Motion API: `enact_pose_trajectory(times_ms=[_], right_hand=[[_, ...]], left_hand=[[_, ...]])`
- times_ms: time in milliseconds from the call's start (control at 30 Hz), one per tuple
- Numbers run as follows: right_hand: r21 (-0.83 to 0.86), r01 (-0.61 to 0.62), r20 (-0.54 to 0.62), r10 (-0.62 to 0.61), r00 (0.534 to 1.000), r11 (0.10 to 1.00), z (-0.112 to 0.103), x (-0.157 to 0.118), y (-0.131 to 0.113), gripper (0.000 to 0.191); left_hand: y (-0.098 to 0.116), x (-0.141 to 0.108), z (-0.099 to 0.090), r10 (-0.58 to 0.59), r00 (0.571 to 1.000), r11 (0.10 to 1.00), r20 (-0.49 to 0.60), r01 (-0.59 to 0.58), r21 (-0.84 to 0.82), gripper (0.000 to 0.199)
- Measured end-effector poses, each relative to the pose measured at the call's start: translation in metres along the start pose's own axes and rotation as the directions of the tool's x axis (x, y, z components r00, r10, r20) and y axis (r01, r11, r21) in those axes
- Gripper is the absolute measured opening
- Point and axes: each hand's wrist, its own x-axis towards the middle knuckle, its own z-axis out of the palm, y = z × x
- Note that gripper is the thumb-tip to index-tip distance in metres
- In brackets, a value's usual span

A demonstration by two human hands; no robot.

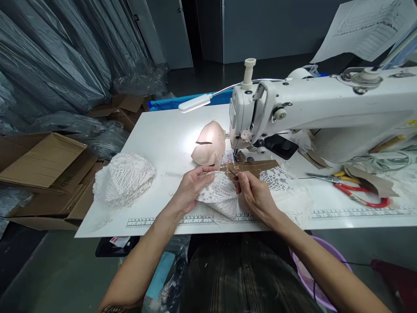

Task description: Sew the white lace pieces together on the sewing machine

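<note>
My left hand (193,187) grips a white lace piece (221,191), shaped like a cup, at its upper left edge. At that piece's right side, my right hand (256,193) is closed in a pinch on a thin dark pointed tool (232,173), too small to tell its exact kind. Behind my hands stands the white sewing machine (250,113), its needle area just above a brown strip (254,167). A beige moulded cup (211,141) with a dark slit lies left of the needle. More patterned lace (276,178) lies right of my right hand.
A stack of white lace pieces (125,178) is at the table's left. Red-handled scissors (361,195) and a black phone (282,145) lie right. A ruler strip (192,221) runs along the front edge. Cardboard boxes (45,161) stand beyond the left edge.
</note>
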Motion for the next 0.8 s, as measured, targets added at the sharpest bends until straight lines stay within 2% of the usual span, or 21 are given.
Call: enact_pose_trajectory(times_ms=[167,300,367,533,667,800], right_hand=[[-0.141,0.087,-0.015,-0.090,0.996,0.986,0.004,0.006,0.001,0.038],[-0.211,0.078,-0.047,-0.089,0.995,0.974,0.006,0.009,0.001,0.038],[-0.190,0.041,-0.069,-0.055,0.996,0.981,0.006,0.008,0.003,0.038],[0.030,-0.039,-0.042,0.040,0.998,0.999,0.003,0.002,0.007,0.036],[0.019,-0.015,-0.003,0.015,1.000,1.000,0.005,-0.002,0.007,0.035],[-0.026,0.001,-0.013,-0.001,1.000,1.000,0.008,-0.001,0.005,0.034]], left_hand=[[-0.002,0.002,-0.004,-0.006,1.000,0.999,0.008,0.006,0.036,0.033],[-0.002,0.001,-0.003,-0.019,1.000,1.000,-0.002,0.019,0.014,0.036],[-0.002,0.001,-0.002,-0.022,1.000,1.000,-0.005,0.022,0.000,0.037],[0.000,0.002,-0.001,-0.018,1.000,1.000,-0.008,0.018,0.001,0.038],[0.000,0.003,-0.001,-0.027,1.000,1.000,0.008,0.027,-0.015,0.038],[0.001,0.002,-0.002,-0.031,0.999,1.000,0.009,0.031,0.006,0.038]])
